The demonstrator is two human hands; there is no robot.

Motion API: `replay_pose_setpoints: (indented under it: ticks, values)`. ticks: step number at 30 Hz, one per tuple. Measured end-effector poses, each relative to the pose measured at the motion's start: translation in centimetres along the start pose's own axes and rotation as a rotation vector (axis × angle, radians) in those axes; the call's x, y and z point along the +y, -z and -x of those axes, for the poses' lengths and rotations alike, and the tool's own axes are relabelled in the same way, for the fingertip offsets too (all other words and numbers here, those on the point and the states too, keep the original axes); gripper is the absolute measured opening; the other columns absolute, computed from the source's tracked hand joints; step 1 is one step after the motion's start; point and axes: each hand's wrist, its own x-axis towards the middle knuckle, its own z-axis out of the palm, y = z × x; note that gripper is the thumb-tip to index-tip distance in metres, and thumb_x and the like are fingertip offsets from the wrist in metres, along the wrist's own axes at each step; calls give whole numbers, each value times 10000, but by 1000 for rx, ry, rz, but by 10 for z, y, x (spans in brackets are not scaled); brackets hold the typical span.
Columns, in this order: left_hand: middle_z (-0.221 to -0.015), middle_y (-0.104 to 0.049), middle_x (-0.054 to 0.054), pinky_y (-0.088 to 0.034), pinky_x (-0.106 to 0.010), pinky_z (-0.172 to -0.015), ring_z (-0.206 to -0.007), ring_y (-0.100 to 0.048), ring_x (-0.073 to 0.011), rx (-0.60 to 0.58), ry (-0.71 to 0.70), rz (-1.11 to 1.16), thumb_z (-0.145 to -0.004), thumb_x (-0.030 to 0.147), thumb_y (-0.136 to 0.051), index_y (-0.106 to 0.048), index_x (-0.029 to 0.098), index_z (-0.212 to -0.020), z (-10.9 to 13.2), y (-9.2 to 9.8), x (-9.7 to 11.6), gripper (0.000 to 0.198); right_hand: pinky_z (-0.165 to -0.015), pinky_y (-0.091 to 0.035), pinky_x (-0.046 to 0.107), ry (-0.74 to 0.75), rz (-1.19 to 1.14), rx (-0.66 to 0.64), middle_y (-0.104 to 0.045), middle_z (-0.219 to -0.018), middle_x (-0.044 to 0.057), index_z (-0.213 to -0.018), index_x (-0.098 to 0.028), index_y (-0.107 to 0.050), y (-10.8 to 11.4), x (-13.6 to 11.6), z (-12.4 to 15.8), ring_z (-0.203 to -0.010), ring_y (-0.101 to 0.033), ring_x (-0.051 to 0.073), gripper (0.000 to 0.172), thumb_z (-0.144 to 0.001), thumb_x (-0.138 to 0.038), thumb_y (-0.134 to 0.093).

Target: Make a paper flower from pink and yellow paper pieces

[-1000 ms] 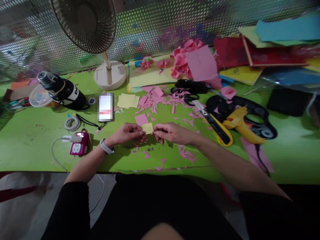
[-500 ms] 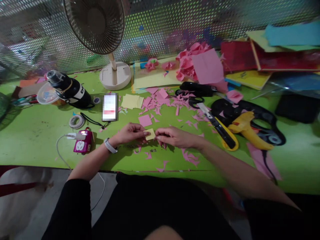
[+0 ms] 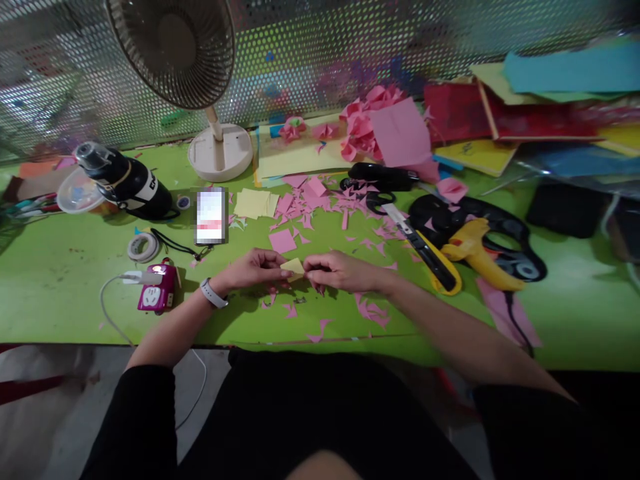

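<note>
A small piece of yellow paper (image 3: 294, 268) is held between my two hands above the green table (image 3: 65, 267). My left hand (image 3: 257, 268) pinches its left side between thumb and fingers. The fingers of my right hand (image 3: 333, 270) are closed at its right corner. Just behind the paper lies a pink paper square (image 3: 283, 241). Farther back are a stack of yellow paper squares (image 3: 256, 203) and a heap of pink paper scraps (image 3: 313, 195). More pink scraps (image 3: 371, 310) are scattered in front of my right forearm.
To the left stand a black bottle (image 3: 133, 183), a tape roll (image 3: 143, 247), a purple power adapter (image 3: 157, 287) and a phone (image 3: 211, 215). A fan (image 3: 220, 153) is behind. A yellow utility knife (image 3: 430, 257), a glue gun (image 3: 473, 247) and folded pink paper flowers (image 3: 367, 120) are to the right.
The whole view has shifted slightly, so the table's things sit a little farther left. The yellow paper has tilted a little between my hands, which keep hold of it.
</note>
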Motion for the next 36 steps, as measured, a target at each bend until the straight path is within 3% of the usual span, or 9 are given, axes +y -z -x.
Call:
replay_pose_setpoints:
  ticks: [7,11,15,19,23,26,29,32,36]
  values:
    - [-798,-779,-45,-596,-230,-632,-680,-735,-133,43,-42,-70,-755,409,-868,-690,142,-811,3,2,4,325,-636,-518,368,-1,-43,133,-694,-860,69,-1006,-182,-656,-7,1,-1,-724,-640,184,282,-973,-436,-538]
    - [-839,-792,-87,-588,-226,-646,-702,-745,-126,349,-79,-111,-874,356,-790,-671,128,-821,6,23,17,262,-715,-565,422,51,104,374,-705,-1030,92,-1140,-250,-690,-5,7,-11,-811,-633,212,300,-1001,-475,-548]
    - [-743,-764,-91,-564,-254,-601,-600,-710,-128,568,-4,-192,-957,350,-710,-634,137,-752,2,41,16,305,-987,-538,567,108,380,502,-669,-1203,109,-1138,-296,-712,6,11,-35,-1088,-625,307,196,-1020,-379,-580]
    - [-564,-658,-33,-490,-273,-561,-495,-629,-138,689,20,-495,-942,445,-719,-621,153,-755,-2,41,8,360,-1144,-402,674,178,600,485,-623,-1281,118,-1213,-300,-684,16,8,-66,-1290,-519,393,287,-933,-345,-727]
    - [-512,-540,43,-370,-269,-555,-474,-522,-123,903,-163,-686,-895,514,-764,-613,164,-952,1,32,5,386,-1006,-515,629,67,602,385,-634,-1161,118,-1165,-290,-684,21,2,-86,-1146,-570,381,390,-823,-387,-843]
    - [-529,-521,50,-337,-276,-568,-500,-501,-120,901,-251,-678,-934,498,-726,-596,158,-1060,4,27,6,385,-875,-566,555,-8,562,342,-632,-1005,86,-999,-279,-676,23,-1,-88,-979,-589,317,273,-827,-430,-827]
    - [-556,-561,35,-350,-281,-561,-504,-509,-119,845,-299,-640,-974,456,-678,-581,165,-1098,6,23,6,332,-878,-570,542,-25,488,385,-626,-1054,102,-919,-250,-641,21,-3,-81,-1006,-594,311,275,-800,-394,-843]
    - [-720,-688,-35,-433,-277,-598,-612,-612,-135,780,-350,-565,-969,417,-680,-581,165,-1108,6,14,5,304,-829,-602,524,-31,280,366,-660,-1115,118,-1087,-247,-632,16,-3,-67,-957,-646,287,314,-845,-376,-784]
    - [-1161,-731,-148,-557,-293,-825,-1048,-707,-194,665,-445,-295,-925,361,-734,-587,154,-1170,2,2,1,352,-837,-616,532,17,29,357,-715,-1174,120,-1426,-287,-519,7,-9,-43,-989,-701,296,544,-927,-437,-675]
